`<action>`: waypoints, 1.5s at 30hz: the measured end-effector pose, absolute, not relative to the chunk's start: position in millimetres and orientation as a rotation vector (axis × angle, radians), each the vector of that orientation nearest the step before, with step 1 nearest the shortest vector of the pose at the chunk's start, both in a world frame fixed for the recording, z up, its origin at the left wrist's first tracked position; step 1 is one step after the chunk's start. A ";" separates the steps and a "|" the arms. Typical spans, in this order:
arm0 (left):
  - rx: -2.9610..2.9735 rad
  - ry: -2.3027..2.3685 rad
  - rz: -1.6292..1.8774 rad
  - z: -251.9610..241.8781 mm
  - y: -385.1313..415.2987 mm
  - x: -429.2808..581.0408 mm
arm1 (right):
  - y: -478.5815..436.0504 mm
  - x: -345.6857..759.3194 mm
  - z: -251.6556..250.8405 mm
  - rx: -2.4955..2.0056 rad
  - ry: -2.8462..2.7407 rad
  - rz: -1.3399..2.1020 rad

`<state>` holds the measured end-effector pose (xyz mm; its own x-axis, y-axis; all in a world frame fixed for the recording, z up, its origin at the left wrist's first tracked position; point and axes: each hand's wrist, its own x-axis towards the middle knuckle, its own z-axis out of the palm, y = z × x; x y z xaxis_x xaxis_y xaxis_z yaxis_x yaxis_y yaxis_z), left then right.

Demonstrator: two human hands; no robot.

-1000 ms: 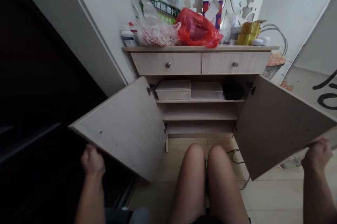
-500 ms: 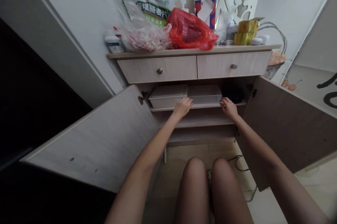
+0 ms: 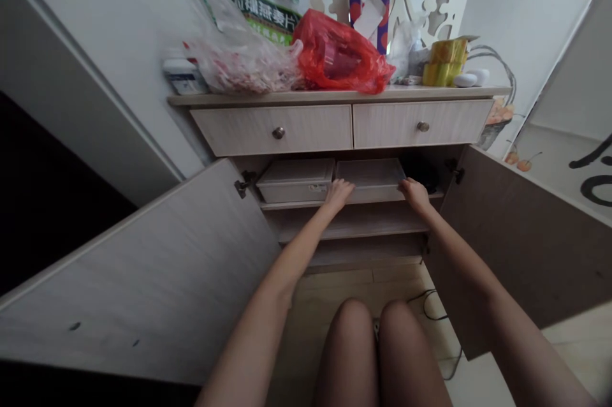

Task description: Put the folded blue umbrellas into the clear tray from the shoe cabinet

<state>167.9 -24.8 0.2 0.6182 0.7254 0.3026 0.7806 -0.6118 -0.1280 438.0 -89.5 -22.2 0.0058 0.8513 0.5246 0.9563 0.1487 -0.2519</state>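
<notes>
A translucent plastic box point(image 3: 370, 173) lies on the upper shelf of the open cabinet. My left hand point(image 3: 340, 192) is closed at its front left corner, with the fingertips on the front side. At the front right corner my right hand point(image 3: 414, 194) has its fingers curled around the edge. Directly left of this box is a white lidded box point(image 3: 295, 182) with a small label, close to my left hand. Something dark point(image 3: 421, 172), whose kind I cannot make out, sits in shadow to the right of the translucent box.
Both cabinet doors, left point(image 3: 157, 273) and right point(image 3: 521, 241), stand swung outward beside my arms. Two closed drawers point(image 3: 272, 129) are above the shelf. The cabinet top carries a red plastic bag point(image 3: 342, 56), rolls of yellow tape point(image 3: 444, 62) and a food bag point(image 3: 268, 5). A cable point(image 3: 433, 311) lies on the floor.
My right hand has closed on the translucent box's corner, where its fingers were looser before. My left hand has shifted slightly right along the front. The view has come a little closer to the cabinet.
</notes>
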 end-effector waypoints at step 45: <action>-1.986 -2.836 -2.203 -146.9 -357.0 63.6 | -56.8 432.6 -44.1 -2.140 -1.297 0.061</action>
